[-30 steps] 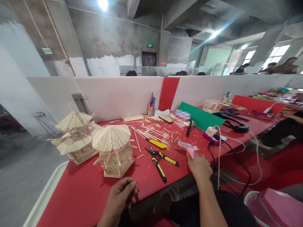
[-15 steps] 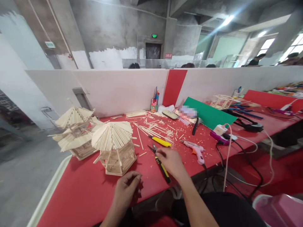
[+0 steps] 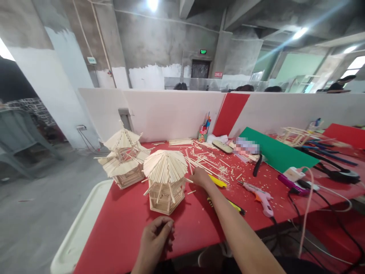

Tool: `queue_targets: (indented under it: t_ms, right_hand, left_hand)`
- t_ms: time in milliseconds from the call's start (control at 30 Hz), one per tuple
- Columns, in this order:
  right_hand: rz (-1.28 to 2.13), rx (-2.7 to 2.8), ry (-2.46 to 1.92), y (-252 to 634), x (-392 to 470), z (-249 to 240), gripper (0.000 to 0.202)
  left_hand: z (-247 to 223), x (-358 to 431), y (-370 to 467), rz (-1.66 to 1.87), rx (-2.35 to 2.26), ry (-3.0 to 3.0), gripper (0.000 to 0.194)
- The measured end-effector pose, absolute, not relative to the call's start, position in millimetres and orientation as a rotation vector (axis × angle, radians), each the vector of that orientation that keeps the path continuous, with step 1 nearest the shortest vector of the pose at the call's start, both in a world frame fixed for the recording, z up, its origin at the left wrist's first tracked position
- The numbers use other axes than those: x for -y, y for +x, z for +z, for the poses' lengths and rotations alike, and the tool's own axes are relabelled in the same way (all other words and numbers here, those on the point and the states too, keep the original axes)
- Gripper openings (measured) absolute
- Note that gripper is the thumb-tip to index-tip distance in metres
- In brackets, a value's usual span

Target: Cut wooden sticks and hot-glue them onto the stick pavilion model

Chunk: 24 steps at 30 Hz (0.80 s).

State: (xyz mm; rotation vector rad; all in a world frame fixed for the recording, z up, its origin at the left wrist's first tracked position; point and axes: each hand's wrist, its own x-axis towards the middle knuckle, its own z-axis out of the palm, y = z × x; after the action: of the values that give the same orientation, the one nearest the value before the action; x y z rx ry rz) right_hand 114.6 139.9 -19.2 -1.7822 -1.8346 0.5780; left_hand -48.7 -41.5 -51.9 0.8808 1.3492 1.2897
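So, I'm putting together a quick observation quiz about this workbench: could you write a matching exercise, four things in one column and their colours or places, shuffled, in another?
1. Hot glue gun
2. Left hand
3. Power strip
4. Right hand

A. In front of the nearer stick pavilion
B. Purple
C. Beside the loose sticks
D. Pink

Pairs: 1-D, 2-A, 3-B, 4-C

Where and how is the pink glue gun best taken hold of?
Probably by the handle, with the right hand coming from the near side. The pink glue gun lies on its side, handle pointing toward the person, while its nozzle faces left, away from that grip.
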Motion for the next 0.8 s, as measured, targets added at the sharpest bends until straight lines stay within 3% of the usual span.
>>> queue_targets:
  t_ms: [133,233,500,700,800]
  right_hand:
    - [0.844,1.756,-1.671,147.3,-96.7,-15.7,0.031]
    - [0.954,1.674,-1.604,162.5,-41.1,-24.2,0.047]
    - [1.522,1.607,-1.188,135.1,71.5,-57.6,0.042]
    - [1.593,1.773,-1.073,125.6,79.6,-55.8,0.040]
    - [1.439,1.843,-1.089,135.0,71.0,-50.3,0.036]
  left_hand:
    - [-54.6,41.0,-47.9,1.275,-1.307,0.896,0.041]
    - [-51.7,41.0,-40.4,1.262,-1.284,0.915,0.042]
    - [-31.1,50.3,-15.9,1.227,-1.237,0.928,0.042]
    - [-26.7,53.2,-9.9,1.313,-1.258,0.926,0.033]
    - [-26.0,49.2,-8.2,1.404,-1.283,0.960,0.029]
